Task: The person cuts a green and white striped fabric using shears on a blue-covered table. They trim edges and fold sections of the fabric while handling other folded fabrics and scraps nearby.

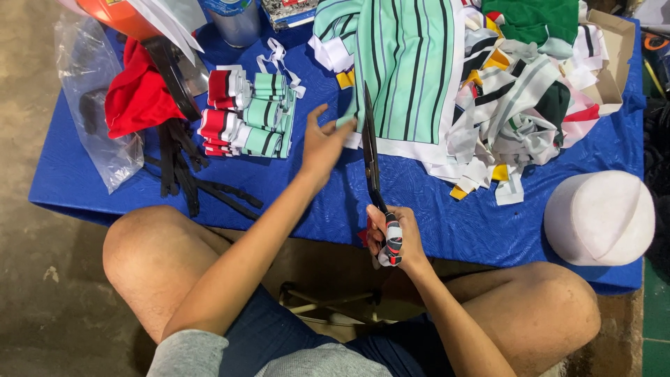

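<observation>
Seated at a low table [447, 230] under a blue cloth; the head view looks down over both knees.

Right hand [392, 237]: closed round the cloth-wrapped handles of a pair of long black scissors [370, 150], blades pointing away toward the far side, closed or nearly so, tips at the near left edge of the mint-and-black striped fabric [405, 63].

Left hand [322, 143]: open, fingers spread, holding nothing, fingertips at or just short of that same fabric edge beside the blades. Whether they touch it I cannot tell.

Left of that hand: a stack of folded cut strips [248, 115], red, white and mint. Far left: red cloth [136, 94], clear plastic bag [94, 105], black straps [185, 171]. Right: loose heap of offcuts [516, 105]; a white cap [599, 218] at the near right corner.

Judgement: cutting is in hand, between snips. The next cut would call for the left hand to grip and tension the fabric edge, fingers kept clear of the blade line, and for the blades to open.
</observation>
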